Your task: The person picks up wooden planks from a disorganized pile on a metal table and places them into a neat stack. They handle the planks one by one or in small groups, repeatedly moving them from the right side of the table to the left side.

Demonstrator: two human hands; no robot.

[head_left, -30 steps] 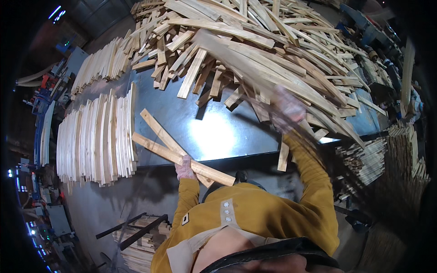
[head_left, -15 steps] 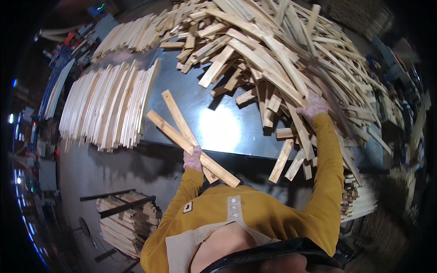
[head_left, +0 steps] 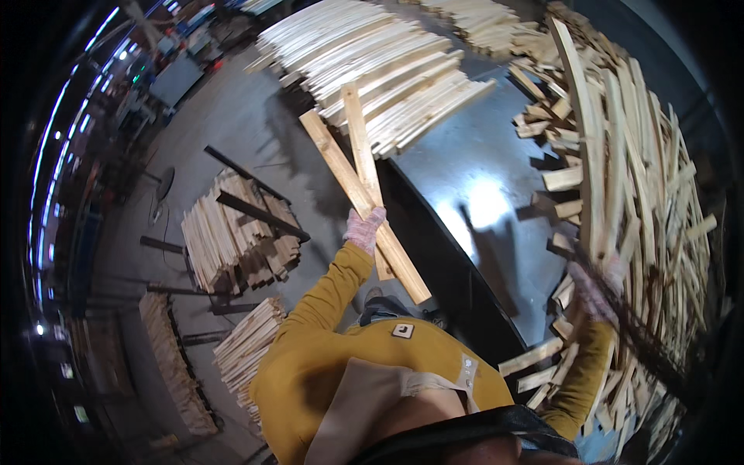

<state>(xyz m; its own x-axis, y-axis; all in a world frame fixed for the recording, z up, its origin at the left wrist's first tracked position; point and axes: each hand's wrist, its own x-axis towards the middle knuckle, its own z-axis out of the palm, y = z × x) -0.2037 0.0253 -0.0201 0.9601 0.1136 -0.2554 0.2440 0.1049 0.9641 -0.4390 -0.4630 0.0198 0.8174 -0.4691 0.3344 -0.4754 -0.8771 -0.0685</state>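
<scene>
My left hand [head_left: 364,229], in a pale pinkish knitted glove, is closed round two wooden slats that cross each other. The front slat [head_left: 332,156] slants from upper left to lower right, its near end in front of my body. Behind it, the other slat [head_left: 356,128] stands more steeply. My right hand [head_left: 601,287], gloved alike, is at the near part of a large jumbled pile of slats [head_left: 651,178]. Its fingers are closed about the lower end of a long slat [head_left: 581,132]. A blurred dark strip [head_left: 632,322] partly covers that hand.
A row of slats [head_left: 380,62] lies side by side on the far end of the shiny metal table [head_left: 442,147]. The table's dark edge [head_left: 465,267] runs diagonally before me. On the left, a stack of slats [head_left: 232,232] stands between black bars [head_left: 263,215], with another bundle [head_left: 252,341] nearer.
My view and body have turned left, so the table and pile appear swung to the right. The two slats stay in my left hand, now beside the table. My right hand remains at the pile.
</scene>
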